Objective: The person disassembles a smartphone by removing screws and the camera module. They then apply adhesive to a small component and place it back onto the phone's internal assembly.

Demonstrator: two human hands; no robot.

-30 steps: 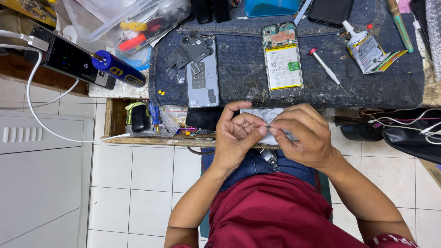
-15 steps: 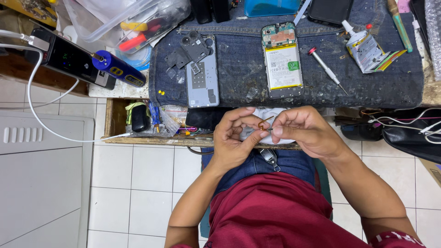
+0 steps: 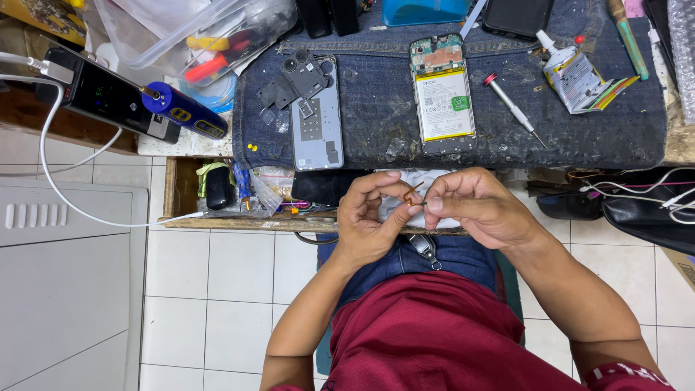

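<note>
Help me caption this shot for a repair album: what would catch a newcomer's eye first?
First, the left hand and right hand pinching a tiny orange-brown part between their fingertips at the bench's near edge. Just beyond, on the dark denim mat, lies an opened phone with its battery exposed, a grey back cover to its left and a screwdriver to its right.

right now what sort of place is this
Probably a phone repair bench: an opened phone with its battery exposed, a detached back cover and a small screwdriver lie on the denim mat.
</note>
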